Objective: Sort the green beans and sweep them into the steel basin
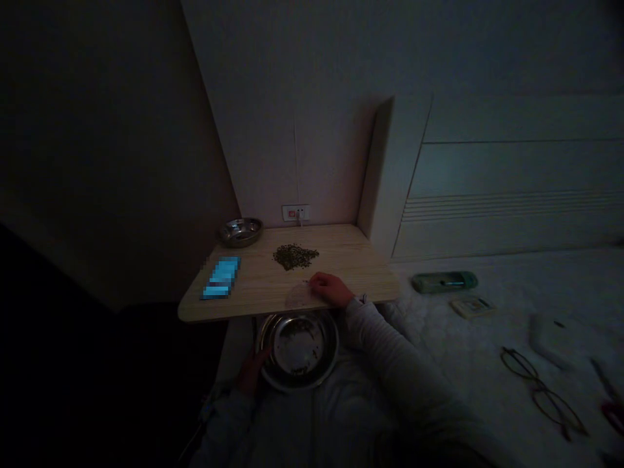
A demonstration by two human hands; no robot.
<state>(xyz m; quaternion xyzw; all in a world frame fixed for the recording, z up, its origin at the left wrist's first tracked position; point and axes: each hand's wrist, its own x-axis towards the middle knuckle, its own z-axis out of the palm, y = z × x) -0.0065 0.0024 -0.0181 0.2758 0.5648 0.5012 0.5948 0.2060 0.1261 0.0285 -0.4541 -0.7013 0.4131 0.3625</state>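
Note:
My left hand (252,369) grips the left rim of a round metal bowl (332,338), held just below the front edge of a small wooden table (258,279). Small dark bits lie in this bowl. My right hand (329,287) is over the table's front part, its fingers curled down; what they hold, if anything, is hidden. By its fingertips are a few dark bits and a pale pinkish patch (296,296), perhaps a thin sheet. Beyond the hand a loose pile of small dark seeds or beans (294,256) is spread on the tabletop.
A second metal bowl (242,233) stands at the table's back left, and a lit phone (221,277) lies in front of it. Behind is a wall socket (296,212). On the bed at right are a green case (444,281), eyeglasses (539,385) and a small pale box (472,307).

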